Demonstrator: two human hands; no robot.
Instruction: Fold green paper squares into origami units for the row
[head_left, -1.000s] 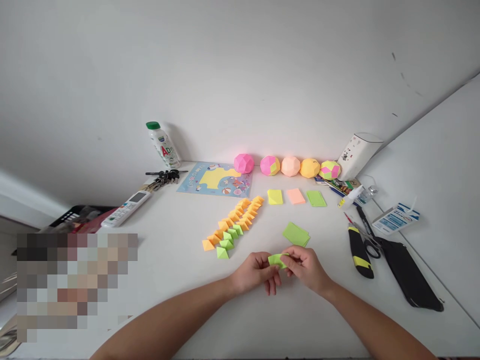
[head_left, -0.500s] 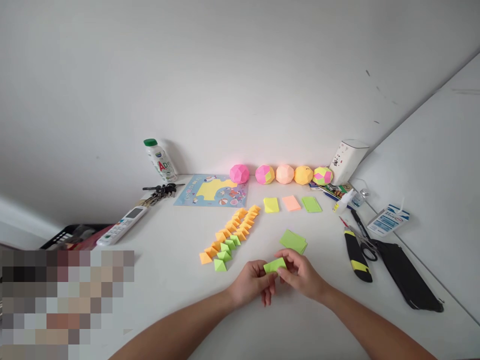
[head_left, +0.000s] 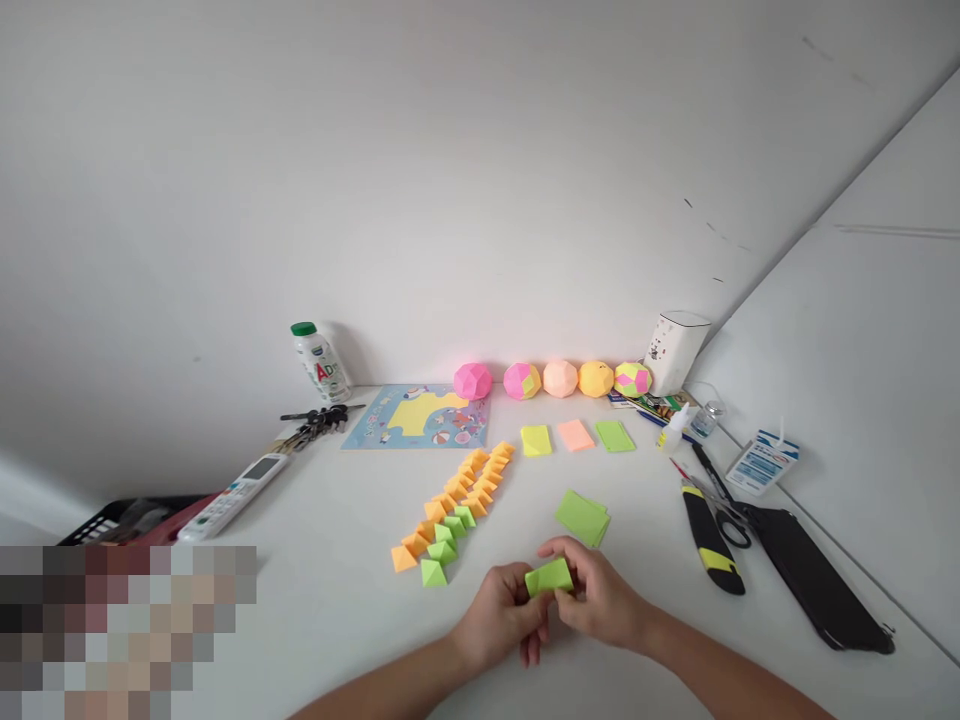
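Note:
A folded piece of green paper (head_left: 549,577) is pinched between both hands above the table's near part. My left hand (head_left: 501,612) grips its left end, thumb along the lower edge. On the right end, my right hand (head_left: 596,598) has its thumb below and index finger behind the top edge. Just beyond lie loose green paper sheets (head_left: 581,515). Left of the hands stand two rows of folded paper units, orange ones (head_left: 435,511) and several green ones (head_left: 442,550). Part of the fingers under the paper is hidden.
Faceted paper balls (head_left: 560,379) line the wall, beside a blue picture card (head_left: 367,428). Yellow, peach and green paper stacks (head_left: 576,435) lie before them. At right are a cutter (head_left: 709,540), scissors (head_left: 733,528), a black pouch (head_left: 817,575) and a glue bottle (head_left: 674,430); at left, a remote (head_left: 232,498).
The camera has tilted up, so everything sits lower in view. Both hands still hold the green paper, with only slight finger shifts.

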